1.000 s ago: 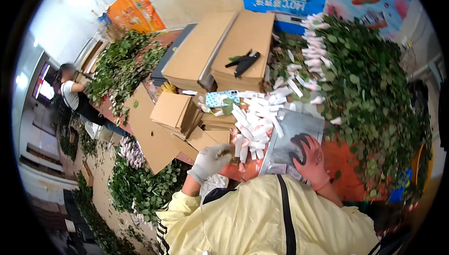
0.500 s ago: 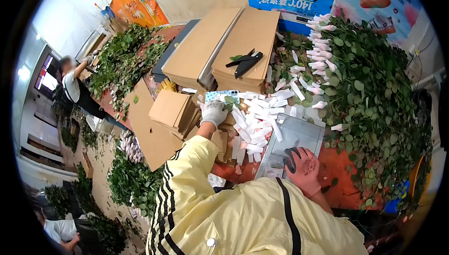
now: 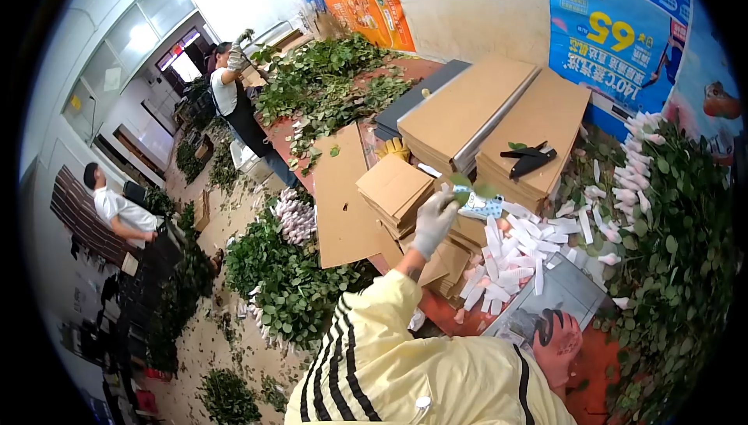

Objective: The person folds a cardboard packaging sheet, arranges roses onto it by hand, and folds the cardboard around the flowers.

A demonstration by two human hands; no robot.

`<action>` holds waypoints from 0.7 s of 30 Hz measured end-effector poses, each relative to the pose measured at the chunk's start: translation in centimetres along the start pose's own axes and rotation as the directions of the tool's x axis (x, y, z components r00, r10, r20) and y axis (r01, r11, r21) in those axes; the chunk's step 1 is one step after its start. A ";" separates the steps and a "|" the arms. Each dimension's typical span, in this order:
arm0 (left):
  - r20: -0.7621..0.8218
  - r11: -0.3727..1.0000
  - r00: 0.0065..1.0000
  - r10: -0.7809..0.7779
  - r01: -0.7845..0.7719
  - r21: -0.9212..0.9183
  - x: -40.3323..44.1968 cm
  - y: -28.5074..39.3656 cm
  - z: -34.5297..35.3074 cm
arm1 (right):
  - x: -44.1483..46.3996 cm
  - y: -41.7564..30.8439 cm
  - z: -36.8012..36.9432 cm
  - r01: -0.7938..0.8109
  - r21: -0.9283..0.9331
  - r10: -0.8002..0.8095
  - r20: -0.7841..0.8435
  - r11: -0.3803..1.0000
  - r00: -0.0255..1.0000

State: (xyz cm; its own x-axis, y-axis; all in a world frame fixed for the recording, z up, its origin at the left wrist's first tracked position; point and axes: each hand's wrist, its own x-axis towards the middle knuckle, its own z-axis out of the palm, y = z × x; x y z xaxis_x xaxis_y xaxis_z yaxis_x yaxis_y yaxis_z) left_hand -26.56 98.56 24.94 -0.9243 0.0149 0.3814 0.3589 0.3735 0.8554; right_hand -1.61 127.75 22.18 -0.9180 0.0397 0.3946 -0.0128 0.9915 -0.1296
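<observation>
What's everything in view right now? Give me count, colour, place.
table: one, red, centre
large cardboard stacks: two, brown, table's back
smaller cardboard piles: several, brown, before the large stacks
cardboard sheet: one, brown, table's left edge
black tool: apparently one, on the right large stack
phone: one, blue-white case, behind white strips
white strips: many, mid-table
grey panel: one, table's near side
yellow glove: one, behind smaller piles
wrapped flowers: many, pale pink, right and left
leafy stems: many, green, table and floor
posters: three, orange and blue, wall
other people: two, white tops, left
green leaf: at least one, by left fingertips
left hand: one, whitish glove, near phone
right hand: one, pink-black glove, panel's near edge
</observation>
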 end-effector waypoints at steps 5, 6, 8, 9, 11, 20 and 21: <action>0.051 0.963 0.967 0.250 -0.254 0.092 -6.0 5.3 -5.8 | 0.5 0.0 -0.7 0.001 0.050 -0.003 0.024 0.999 1.000; 0.008 0.993 0.994 0.110 -0.110 -0.035 -7.1 5.9 -7.5 | 0.7 0.2 -0.6 0.025 0.052 -0.027 0.030 0.998 0.999; -0.049 0.915 0.972 -0.230 0.199 -0.351 -9.6 6.6 -10.4 | 1.0 0.9 -0.3 0.032 0.098 -0.037 0.057 0.995 0.998; 0.006 0.863 0.966 -0.257 0.232 -0.449 -11.1 6.6 -11.7 | 1.1 0.9 -0.2 0.056 0.097 -0.062 0.061 0.994 0.996; 0.300 0.746 0.915 -0.269 0.395 -0.536 -14.0 4.9 -14.2 | 1.1 1.1 0.1 0.072 0.027 -0.072 0.010 0.997 0.997; 0.224 0.432 0.403 -0.887 0.554 0.712 -30.7 -10.2 -13.9 | 3.1 0.0 -1.0 -0.004 -0.026 0.008 0.182 1.000 0.983; 0.239 0.444 0.389 -0.890 0.619 0.648 -32.2 -12.9 -12.6 | 3.1 0.1 -1.7 -0.055 0.024 0.047 0.261 0.998 0.964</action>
State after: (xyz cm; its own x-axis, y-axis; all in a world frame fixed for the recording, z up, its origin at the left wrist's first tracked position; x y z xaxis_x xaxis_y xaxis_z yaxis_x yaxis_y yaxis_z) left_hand 0.19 81.56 6.08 -0.7096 -0.1049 -0.6968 -0.4965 0.7761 0.3887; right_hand -3.75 128.14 24.91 -0.9892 0.0523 0.1369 0.0282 0.9846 -0.1727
